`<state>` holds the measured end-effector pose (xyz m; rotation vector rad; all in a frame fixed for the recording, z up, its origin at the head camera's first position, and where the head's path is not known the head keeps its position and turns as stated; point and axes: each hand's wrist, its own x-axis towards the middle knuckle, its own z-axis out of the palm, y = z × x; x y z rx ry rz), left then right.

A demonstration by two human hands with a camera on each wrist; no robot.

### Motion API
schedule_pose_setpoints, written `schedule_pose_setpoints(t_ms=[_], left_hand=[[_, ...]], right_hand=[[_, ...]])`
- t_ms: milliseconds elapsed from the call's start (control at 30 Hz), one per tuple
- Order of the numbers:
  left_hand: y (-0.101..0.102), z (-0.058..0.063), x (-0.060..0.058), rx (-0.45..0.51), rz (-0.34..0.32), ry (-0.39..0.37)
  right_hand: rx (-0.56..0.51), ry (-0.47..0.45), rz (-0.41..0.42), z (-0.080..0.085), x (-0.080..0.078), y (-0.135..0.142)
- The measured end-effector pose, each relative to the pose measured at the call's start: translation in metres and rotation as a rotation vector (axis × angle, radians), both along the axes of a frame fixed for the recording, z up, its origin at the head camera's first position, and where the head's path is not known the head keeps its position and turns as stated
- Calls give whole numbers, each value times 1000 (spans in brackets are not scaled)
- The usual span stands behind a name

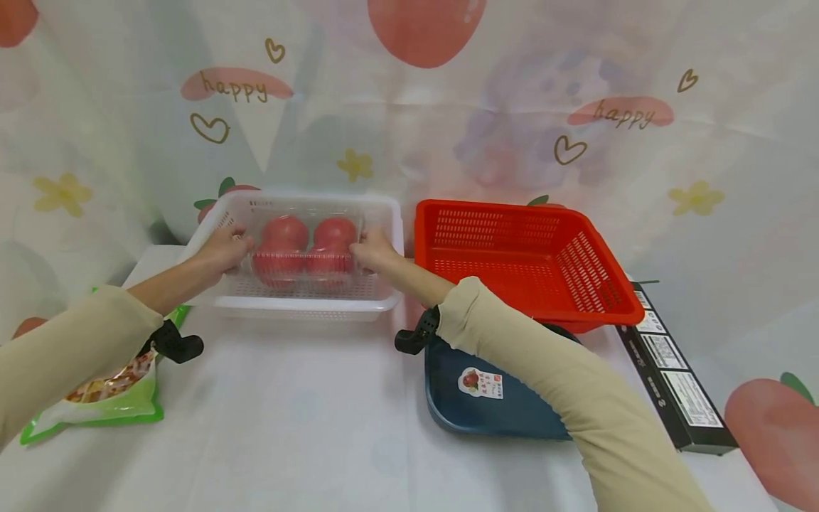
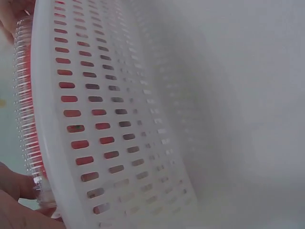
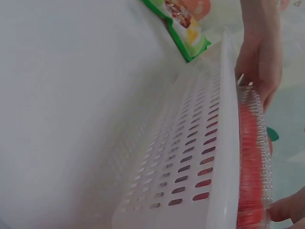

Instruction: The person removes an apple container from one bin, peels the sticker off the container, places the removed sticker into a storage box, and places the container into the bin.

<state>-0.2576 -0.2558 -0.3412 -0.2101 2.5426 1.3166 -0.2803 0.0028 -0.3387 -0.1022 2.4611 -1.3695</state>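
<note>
A clear plastic box of red tomatoes (image 1: 284,235) sits within the walls of a white perforated basket (image 1: 307,306) at the back of the table. At the box's left end, my left hand (image 1: 224,249) grips it with curled fingers. My right hand (image 1: 377,250) pinches the opposite end. The right wrist view shows the ridged side of the tomato box (image 3: 252,162) standing a little above the basket rim (image 3: 230,157). Through the slots of the basket wall (image 2: 86,114) in the left wrist view, red shows.
Right of the white basket is a red perforated basket (image 1: 499,267). In front of it lies a dark blue tray or board (image 1: 461,412) with a sticker, partly under my right sleeve. A black box (image 1: 678,377) lies far right, a green-edged food bag (image 1: 115,398) left.
</note>
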Motion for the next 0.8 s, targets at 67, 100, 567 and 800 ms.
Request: schedule_pose_setpoints(t_ms=[67, 100, 567, 800], left_hand=[[0, -1, 0, -8, -11, -4], [0, -2, 1, -8, -16, -3], [0, -11, 2, -1, -40, 3], [-1, -2, -1, -99, -77, 102]], right_hand=[[22, 9, 12, -2, 1, 0], [27, 11, 17, -2, 2, 0], [45, 28, 43, -9, 12, 1], [232, 293, 183, 6, 11, -1]])
